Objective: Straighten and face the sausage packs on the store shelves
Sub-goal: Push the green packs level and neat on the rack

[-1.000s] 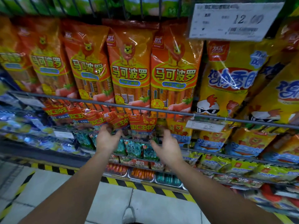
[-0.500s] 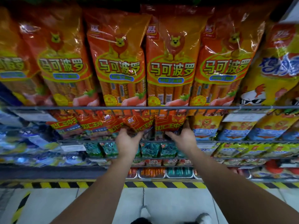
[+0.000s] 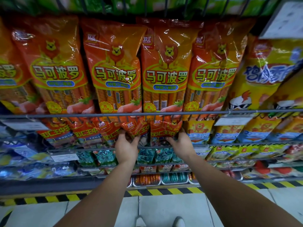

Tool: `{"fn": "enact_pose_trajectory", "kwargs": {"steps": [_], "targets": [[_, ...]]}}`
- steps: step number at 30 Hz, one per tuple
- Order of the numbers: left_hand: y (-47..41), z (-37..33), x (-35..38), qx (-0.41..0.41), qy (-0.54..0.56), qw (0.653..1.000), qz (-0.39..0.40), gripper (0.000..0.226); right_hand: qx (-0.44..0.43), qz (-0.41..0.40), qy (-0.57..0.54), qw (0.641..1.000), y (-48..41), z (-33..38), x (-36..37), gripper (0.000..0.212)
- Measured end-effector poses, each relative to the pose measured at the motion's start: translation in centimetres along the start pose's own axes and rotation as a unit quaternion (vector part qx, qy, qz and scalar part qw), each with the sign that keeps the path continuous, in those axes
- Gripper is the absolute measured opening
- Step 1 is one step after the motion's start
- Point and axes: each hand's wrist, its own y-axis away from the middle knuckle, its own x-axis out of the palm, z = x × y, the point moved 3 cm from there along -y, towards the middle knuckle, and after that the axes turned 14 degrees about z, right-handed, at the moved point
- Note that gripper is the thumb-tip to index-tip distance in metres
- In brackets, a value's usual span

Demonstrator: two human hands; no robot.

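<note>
Left hand [image 3: 126, 149] gripping one red sausage pack [image 3: 133, 128], right hand [image 3: 181, 144] gripping the neighbouring red pack [image 3: 164, 128], both standing among five red packs [image 3: 85, 132] on a wire shelf [image 3: 229, 143], four tall orange packs [image 3: 165, 71] showing fully above, behind a wire rail [image 3: 205, 112].

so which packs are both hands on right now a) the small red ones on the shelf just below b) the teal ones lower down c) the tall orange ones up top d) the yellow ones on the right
a: the left hand and right hand each grip the lower part of the small red packs, just under the tall orange packs.
</note>
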Motion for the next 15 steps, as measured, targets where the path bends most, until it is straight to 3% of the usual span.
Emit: {"fn": "enact_pose_trajectory", "kwargs": {"steps": [15], "targets": [[-0.8, -0.6, -0.1, 0.026, -0.052, 0.998, -0.001, 0.037, -0.025, -0.049, 0.026, 0.998, -0.4, 0.0, -1.7, 0.063]]}}
